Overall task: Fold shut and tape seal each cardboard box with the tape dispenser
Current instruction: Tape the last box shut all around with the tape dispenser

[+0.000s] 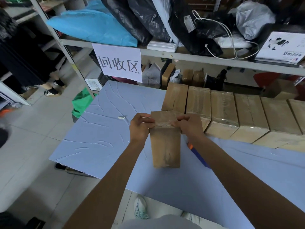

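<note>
A small brown cardboard box [165, 146] stands on end over the blue table [102, 138], its flaps closed and clear tape shining across its top. My left hand [140, 124] grips the box's top left edge. My right hand [189, 123] pinches the top right edge, fingers curled over the tape. Just right of the box, a blue and orange tool [198, 154] lies on the table, mostly hidden by my right forearm; it may be the tape dispenser.
A row of several taped cardboard boxes [231, 116] lines the table's far right side. A metal shelf [181, 55] with bags, a cable and a paper sign [118, 62] stands behind. Another person's feet [52, 90] are on the tiled floor at left.
</note>
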`<state>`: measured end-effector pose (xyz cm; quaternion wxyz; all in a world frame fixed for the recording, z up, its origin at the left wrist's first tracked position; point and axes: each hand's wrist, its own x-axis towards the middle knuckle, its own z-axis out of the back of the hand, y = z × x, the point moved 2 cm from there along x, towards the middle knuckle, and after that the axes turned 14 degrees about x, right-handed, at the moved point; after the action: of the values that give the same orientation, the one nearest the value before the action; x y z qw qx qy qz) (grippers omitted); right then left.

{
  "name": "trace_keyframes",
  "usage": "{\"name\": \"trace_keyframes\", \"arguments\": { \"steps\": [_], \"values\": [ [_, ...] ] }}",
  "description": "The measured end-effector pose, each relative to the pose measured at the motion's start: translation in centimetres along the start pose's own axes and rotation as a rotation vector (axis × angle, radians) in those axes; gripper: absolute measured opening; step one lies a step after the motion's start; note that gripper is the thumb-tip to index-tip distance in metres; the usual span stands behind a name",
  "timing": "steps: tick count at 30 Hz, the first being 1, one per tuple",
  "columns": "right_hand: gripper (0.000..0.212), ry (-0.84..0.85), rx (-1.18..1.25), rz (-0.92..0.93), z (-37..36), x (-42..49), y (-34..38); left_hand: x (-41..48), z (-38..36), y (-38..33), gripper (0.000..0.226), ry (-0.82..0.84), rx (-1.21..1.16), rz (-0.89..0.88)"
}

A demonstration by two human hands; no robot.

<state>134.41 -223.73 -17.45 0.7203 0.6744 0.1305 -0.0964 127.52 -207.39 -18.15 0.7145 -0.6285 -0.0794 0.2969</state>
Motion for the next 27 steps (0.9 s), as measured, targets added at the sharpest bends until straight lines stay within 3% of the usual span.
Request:
{"name": "trace_keyframes", "arguments": {
  "steps": [4,8,10,12,14,16,20,22,27],
  "values": [
    [0.016,0.068,0.197,-0.171,1.4,1.4,-0.6,-0.5,-0.3,-0.5,0.029,0.065,-0.059,-0.011],
    [0.020,0.124,0.239,-0.082,1.6,1.1,-0.9,-0.3,-0.2,1.0,0.018,-0.020,-0.001,0.004],
    [0.031,0.211,0.220,-0.012,1.8,0.5,-1.4,-0.3,0.0,2.4,0.022,-0.056,0.146,0.041],
    [0.057,0.382,0.131,0.036,2.3,-0.3,-2.5,-1.1,-0.2,3.3,0.036,-0.035,0.249,0.087],
    [0.082,0.521,0.049,0.088,2.7,-1.0,-3.8,-2.1,-0.3,3.9,0.045,0.012,0.207,0.116],
    [0.089,0.561,0.013,0.150,3.0,-1.1,-4.6,-3.1,-0.6,4.2,0.049,0.087,0.108,0.086],
    [0.075,0.552,0.041,0.164,1.8,-1.3,-4.5,-3.9,-0.4,5.6,0.092,0.045,0.294,-0.099],
    [0.061,0.535,0.054,0.209,0.5,-1.3,-4.2,-3.8,0.2,5.5,0.102,-0.012,0.309,-0.171],
    [0.045,0.475,0.112,0.251,-3.4,0.0,-2.8,-1.8,3.0,4.2,0.086,-0.099,0.211,-0.118]
  ]
}}
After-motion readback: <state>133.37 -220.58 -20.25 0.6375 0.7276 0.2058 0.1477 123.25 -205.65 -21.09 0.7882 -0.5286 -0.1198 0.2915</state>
